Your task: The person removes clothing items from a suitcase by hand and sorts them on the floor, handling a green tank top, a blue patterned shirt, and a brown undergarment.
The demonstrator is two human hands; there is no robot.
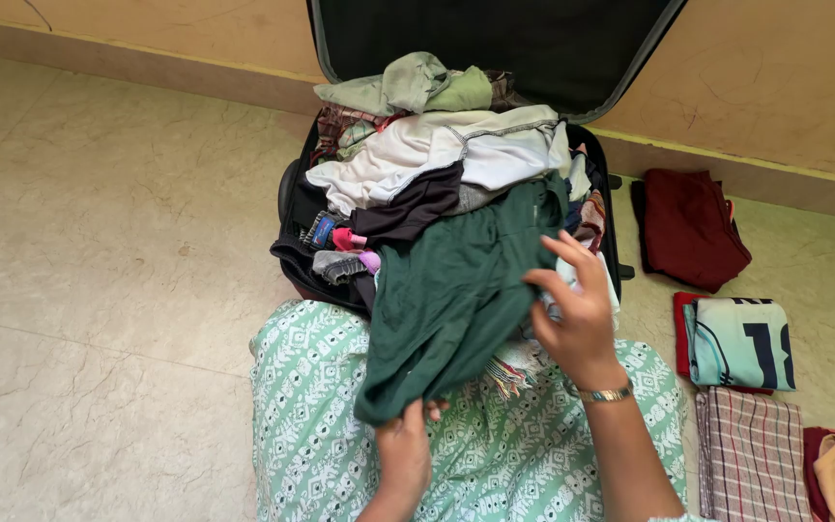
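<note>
You are wearing a loose mint-green garment (495, 454) printed all over with small white and dark leaf-like motifs, and it fills the near middle of the view. Your arms are bare from the wrist up, with no sleeves in sight. A slim metal-link wristwatch (606, 394), gold and silver in tone, circles your right wrist.

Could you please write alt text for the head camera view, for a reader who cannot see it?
A seated person holds a dark green garment over an open suitcase heaped with clothes, the left hand gripping its lower edge and the right hand resting on its side. Folded clothes lie on the floor to the right.
</note>
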